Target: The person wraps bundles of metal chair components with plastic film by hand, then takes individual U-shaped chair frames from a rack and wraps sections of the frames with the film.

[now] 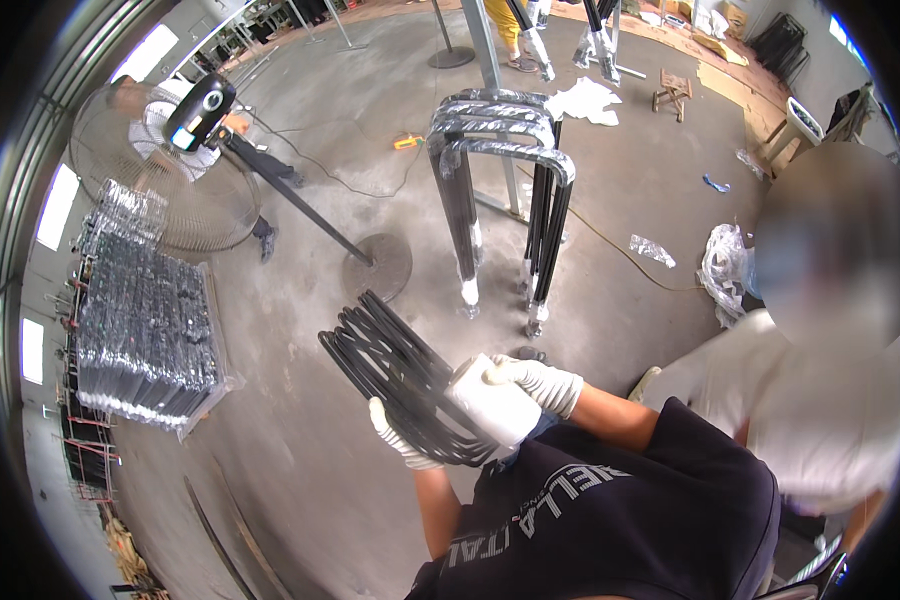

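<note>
- Black tubes (395, 365): bundle before the chest, slanting toward 11 o'clock.
- White roll (498, 405): at their 4 o'clock; right gloved hand (540, 380) closed on it.
- Left gloved hand (400, 437): 6 o'clock, half-curled against tubes; cannot tell if gripping.
- Fan base (375, 270): 12 o'clock, near.
- Wrapped frames (510, 150): standing, 1 o'clock.
- Crumpled plastic (725, 265): 2 o'clock.
- Co-worker (820, 410): 3 o'clock.
- Wrapped stack (145, 330): 9 o'clock.

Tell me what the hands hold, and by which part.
The right hand holds a white roll by its upper side; the left hand, black tubes by their left side.
</note>
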Demonstrator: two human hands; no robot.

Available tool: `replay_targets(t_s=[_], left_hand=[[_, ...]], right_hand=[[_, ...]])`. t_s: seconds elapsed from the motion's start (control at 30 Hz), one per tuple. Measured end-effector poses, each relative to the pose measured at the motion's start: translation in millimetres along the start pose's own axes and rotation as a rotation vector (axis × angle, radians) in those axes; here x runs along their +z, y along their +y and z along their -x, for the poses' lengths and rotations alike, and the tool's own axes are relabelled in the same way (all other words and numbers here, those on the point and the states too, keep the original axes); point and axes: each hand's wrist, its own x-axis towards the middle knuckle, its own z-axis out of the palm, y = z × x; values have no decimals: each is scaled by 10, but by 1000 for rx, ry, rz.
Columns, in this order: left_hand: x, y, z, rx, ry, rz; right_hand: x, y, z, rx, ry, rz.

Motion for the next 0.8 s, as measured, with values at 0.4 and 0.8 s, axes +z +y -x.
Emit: replay_targets(t_s=[0.4, 0.8], left_hand=[[-441, -334, -1050, 153, 469, -336], [-401, -591, -1366, 56, 549, -343]], right_hand=[[-786, -1251, -946, 382, -192, 200], [-1112, -1525, -1136, 277, -320, 368]])
